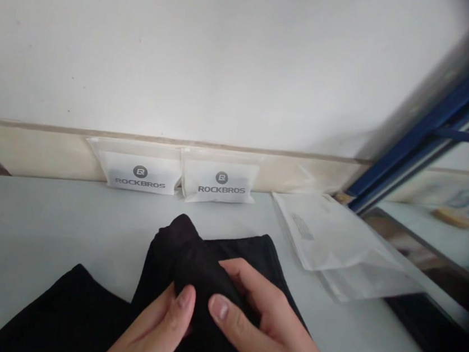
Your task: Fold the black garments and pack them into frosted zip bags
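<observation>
A black garment (191, 261) lies partly folded on the white table (43, 222) right in front of me. My left hand (158, 325) rests on its near part, thumb pressed against a raised fold. My right hand (260, 320) pinches that same fold between thumb and fingers, bunching the cloth up. A second flat black piece of cloth (62, 314) spreads toward the lower left; whether it belongs to the same garment I cannot tell.
Two white packaged bags printed ROCKBROS (142, 172) (219, 181) lean against the wall at the table's back. A stack of clear empty plastic bags (337, 238) lies at the right. A blue metal shelf frame (430, 130) stands at the far right.
</observation>
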{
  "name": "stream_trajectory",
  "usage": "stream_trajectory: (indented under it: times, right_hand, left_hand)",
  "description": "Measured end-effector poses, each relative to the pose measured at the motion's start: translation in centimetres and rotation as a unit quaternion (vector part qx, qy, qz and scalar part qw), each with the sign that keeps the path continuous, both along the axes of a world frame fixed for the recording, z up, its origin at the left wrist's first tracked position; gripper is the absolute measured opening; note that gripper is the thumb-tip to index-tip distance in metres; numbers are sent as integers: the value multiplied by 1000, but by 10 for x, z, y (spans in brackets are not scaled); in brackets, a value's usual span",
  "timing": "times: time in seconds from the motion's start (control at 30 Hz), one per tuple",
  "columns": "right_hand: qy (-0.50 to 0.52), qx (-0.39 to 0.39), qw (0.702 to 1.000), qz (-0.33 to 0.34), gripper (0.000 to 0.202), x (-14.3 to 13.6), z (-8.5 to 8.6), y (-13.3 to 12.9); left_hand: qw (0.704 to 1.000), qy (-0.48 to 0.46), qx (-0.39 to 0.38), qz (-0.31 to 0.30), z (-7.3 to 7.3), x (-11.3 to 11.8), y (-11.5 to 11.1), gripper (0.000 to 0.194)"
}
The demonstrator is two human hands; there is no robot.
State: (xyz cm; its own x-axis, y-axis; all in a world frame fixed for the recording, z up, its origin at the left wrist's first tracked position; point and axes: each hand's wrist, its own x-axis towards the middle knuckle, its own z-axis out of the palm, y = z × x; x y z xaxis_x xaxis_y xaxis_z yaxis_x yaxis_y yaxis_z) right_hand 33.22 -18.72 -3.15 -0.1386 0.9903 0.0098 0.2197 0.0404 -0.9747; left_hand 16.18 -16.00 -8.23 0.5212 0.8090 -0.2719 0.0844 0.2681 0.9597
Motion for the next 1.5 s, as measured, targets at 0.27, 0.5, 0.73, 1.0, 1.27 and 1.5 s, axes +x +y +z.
stream_trajectory:
  times: [0.27, 0.5, 0.73, 1.0, 1.27, 1.5]
  right_hand:
    - [157, -123, 962, 185, 48, -7, -17, 4]
    - [-546, 115, 802, -211, 31, 91, -6, 40]
    - [-628, 62, 744, -221, 27, 145, -38, 65]
    - [-610, 16, 744, -272, 23, 133, -10, 59]
    - [-306, 29, 947, -98, 20, 21, 10, 10]
    - [-102, -16, 995, -16, 16, 3, -7, 5]
  left_hand:
    - [977, -147, -154, 7, 23, 1, 8, 66]
    - [956, -80, -275, 60, 33, 0, 12, 54]
    - [957, -44, -260, 121, 47, 3, 9, 48]
    - [931, -100, -323, 135, 56, 3, 4, 45]
    - [978, -39, -115, 167, 48, -7, 4, 28]
    - [996, 16, -37, 83, 46, -2, -2, 40]
